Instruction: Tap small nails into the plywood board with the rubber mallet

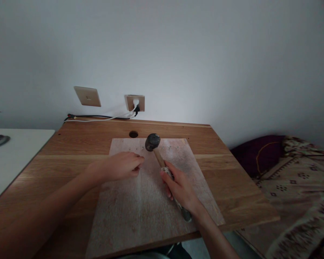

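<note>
A mallet (158, 155) with a dark, blunt head and a wooden handle is in my right hand (180, 185), the fingers wrapped round the worn, pale-wrapped lower part. Its head is raised toward the far side of a board (124, 216), and the handle's dark end points back at me. My left hand (126, 165) is over the board's left half, left of the mallet, with its fingers curled together. Whatever they pinch, if anything, is too small to name. Along the board's far edge runs a row of several tiny upright points, perhaps nails (163, 148).
The board lies on a wooden desk (218, 172) with a round cable hole (133, 134). Behind it, cables (102, 118) run to a wall socket (140, 103). A white surface (21, 154) stands at the left; patterned fabric (294, 183) and a purple cushion (259, 154) are at the right.
</note>
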Demonstrator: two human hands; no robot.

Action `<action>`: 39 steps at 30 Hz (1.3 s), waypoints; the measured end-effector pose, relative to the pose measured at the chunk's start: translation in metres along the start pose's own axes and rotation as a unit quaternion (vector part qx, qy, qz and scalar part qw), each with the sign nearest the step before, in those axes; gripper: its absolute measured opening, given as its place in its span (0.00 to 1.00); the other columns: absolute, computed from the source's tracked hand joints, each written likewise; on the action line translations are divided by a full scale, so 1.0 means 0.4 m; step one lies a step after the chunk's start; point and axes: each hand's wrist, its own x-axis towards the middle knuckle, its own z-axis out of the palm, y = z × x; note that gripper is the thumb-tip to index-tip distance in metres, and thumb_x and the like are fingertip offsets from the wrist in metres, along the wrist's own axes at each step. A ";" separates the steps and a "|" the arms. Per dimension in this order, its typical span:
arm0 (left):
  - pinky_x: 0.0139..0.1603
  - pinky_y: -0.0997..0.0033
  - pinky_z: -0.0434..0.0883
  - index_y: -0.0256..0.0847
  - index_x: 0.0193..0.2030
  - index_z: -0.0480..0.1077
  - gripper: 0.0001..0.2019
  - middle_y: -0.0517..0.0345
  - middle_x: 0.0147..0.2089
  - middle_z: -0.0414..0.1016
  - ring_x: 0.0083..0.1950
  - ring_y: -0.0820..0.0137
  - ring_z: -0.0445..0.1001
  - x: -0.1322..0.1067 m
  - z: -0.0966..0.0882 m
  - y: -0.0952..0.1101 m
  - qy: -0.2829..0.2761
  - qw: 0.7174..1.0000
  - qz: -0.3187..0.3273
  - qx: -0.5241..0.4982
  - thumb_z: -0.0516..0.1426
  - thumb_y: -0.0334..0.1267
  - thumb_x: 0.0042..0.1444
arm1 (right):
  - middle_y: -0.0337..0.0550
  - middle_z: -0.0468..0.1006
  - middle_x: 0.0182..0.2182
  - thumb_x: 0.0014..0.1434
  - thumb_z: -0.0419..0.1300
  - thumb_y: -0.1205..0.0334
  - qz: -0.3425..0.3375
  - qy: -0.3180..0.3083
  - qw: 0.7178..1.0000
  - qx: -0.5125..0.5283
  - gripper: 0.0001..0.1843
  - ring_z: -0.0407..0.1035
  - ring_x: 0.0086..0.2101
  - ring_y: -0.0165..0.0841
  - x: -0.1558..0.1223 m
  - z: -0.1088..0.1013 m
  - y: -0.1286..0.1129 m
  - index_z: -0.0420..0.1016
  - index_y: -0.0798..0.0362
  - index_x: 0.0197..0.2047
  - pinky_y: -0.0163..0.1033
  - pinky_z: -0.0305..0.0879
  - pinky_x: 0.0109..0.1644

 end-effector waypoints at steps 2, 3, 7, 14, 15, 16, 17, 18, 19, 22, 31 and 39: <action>0.39 0.66 0.67 0.42 0.37 0.71 0.06 0.56 0.35 0.79 0.37 0.62 0.78 0.011 -0.005 -0.024 0.026 0.999 -0.031 -0.003 0.56 0.29 0.65 | 0.27 0.68 0.21 0.73 0.55 0.47 -0.005 0.005 1.000 0.008 0.20 0.64 0.15 0.26 0.000 -0.001 0.006 0.73 0.51 0.57 0.27 0.57 0.15; 0.40 0.65 0.67 0.42 0.38 0.71 0.06 0.55 0.36 0.79 0.38 0.62 0.78 0.017 -0.005 -0.039 0.049 0.998 -0.045 -0.002 0.55 0.30 0.66 | 0.27 0.67 0.21 0.73 0.55 0.46 -0.008 0.006 1.000 0.011 0.19 0.64 0.15 0.26 0.000 -0.002 0.008 0.73 0.51 0.56 0.27 0.57 0.15; 0.47 0.63 0.71 0.41 0.40 0.74 0.07 0.51 0.43 0.80 0.45 0.60 0.79 0.040 0.002 -0.096 0.127 0.989 -0.075 0.008 0.55 0.31 0.66 | 0.27 0.67 0.20 0.72 0.55 0.47 -0.008 0.011 1.000 0.009 0.19 0.63 0.14 0.25 -0.002 -0.004 0.007 0.74 0.52 0.55 0.27 0.56 0.15; 0.53 0.60 0.74 0.40 0.42 0.80 0.13 0.46 0.49 0.79 0.52 0.56 0.79 0.052 0.021 -0.117 0.132 0.988 -0.082 0.025 0.53 0.33 0.68 | 0.28 0.68 0.21 0.73 0.55 0.49 0.006 -0.004 1.000 0.006 0.20 0.64 0.15 0.26 -0.005 -0.002 -0.004 0.72 0.52 0.60 0.28 0.58 0.15; 0.53 0.59 0.74 0.40 0.42 0.80 0.13 0.46 0.49 0.80 0.51 0.55 0.80 0.054 0.024 -0.117 0.135 0.988 -0.077 0.016 0.53 0.32 0.67 | 0.27 0.68 0.21 0.73 0.55 0.49 0.006 -0.004 1.000 0.006 0.21 0.64 0.15 0.26 -0.004 -0.002 -0.005 0.72 0.52 0.60 0.28 0.59 0.15; 0.53 0.59 0.74 0.40 0.42 0.80 0.13 0.46 0.49 0.80 0.51 0.55 0.80 0.056 0.026 -0.118 0.140 0.988 -0.070 0.005 0.53 0.32 0.67 | 0.27 0.68 0.21 0.73 0.55 0.49 0.004 -0.006 1.000 0.005 0.21 0.64 0.15 0.26 -0.004 -0.002 -0.006 0.72 0.52 0.61 0.28 0.59 0.15; 0.53 0.59 0.74 0.40 0.42 0.81 0.14 0.45 0.48 0.80 0.51 0.55 0.80 0.059 0.029 -0.119 0.148 0.987 -0.067 -0.011 0.52 0.31 0.66 | 0.27 0.68 0.21 0.73 0.54 0.49 0.002 -0.008 1.000 0.002 0.21 0.64 0.15 0.26 -0.003 -0.001 -0.006 0.72 0.52 0.61 0.28 0.60 0.15; 0.53 0.59 0.74 0.39 0.42 0.81 0.13 0.45 0.47 0.81 0.50 0.55 0.80 0.063 0.033 -0.122 0.158 0.985 -0.068 -0.032 0.52 0.31 0.66 | 0.28 0.68 0.22 0.73 0.54 0.49 -0.001 -0.008 1.000 -0.001 0.20 0.64 0.15 0.26 -0.002 -0.001 -0.007 0.73 0.52 0.61 0.28 0.60 0.15; 0.52 0.59 0.75 0.39 0.43 0.80 0.13 0.46 0.46 0.82 0.49 0.56 0.80 0.066 0.036 -0.125 0.168 0.982 -0.073 -0.055 0.53 0.31 0.65 | 0.28 0.68 0.22 0.73 0.54 0.50 -0.003 -0.010 1.000 -0.004 0.20 0.64 0.15 0.26 -0.001 0.000 -0.009 0.73 0.52 0.60 0.28 0.60 0.16; 0.48 0.63 0.75 0.40 0.45 0.79 0.11 0.52 0.41 0.83 0.43 0.61 0.81 0.073 0.044 -0.139 0.184 0.969 -0.099 -0.132 0.56 0.33 0.61 | 0.29 0.69 0.23 0.73 0.54 0.50 -0.009 -0.011 1.000 -0.007 0.20 0.65 0.15 0.26 0.003 0.004 -0.018 0.73 0.51 0.61 0.28 0.60 0.16; 0.42 0.66 0.74 0.40 0.49 0.76 0.14 0.55 0.38 0.83 0.37 0.63 0.79 0.066 0.059 -0.168 0.223 0.948 -0.121 -0.192 0.60 0.41 0.58 | 0.29 0.69 0.23 0.73 0.55 0.54 -0.024 -0.029 0.999 -0.004 0.20 0.65 0.15 0.25 0.028 0.036 -0.048 0.73 0.50 0.64 0.28 0.61 0.17; 0.44 0.64 0.74 0.41 0.50 0.72 0.17 0.54 0.43 0.82 0.42 0.58 0.81 0.056 0.043 -0.168 0.211 0.950 -0.123 -0.192 0.60 0.41 0.54 | 0.30 0.69 0.21 0.73 0.54 0.54 -0.021 -0.045 0.998 -0.043 0.18 0.65 0.15 0.27 0.036 0.050 -0.051 0.75 0.51 0.59 0.29 0.60 0.17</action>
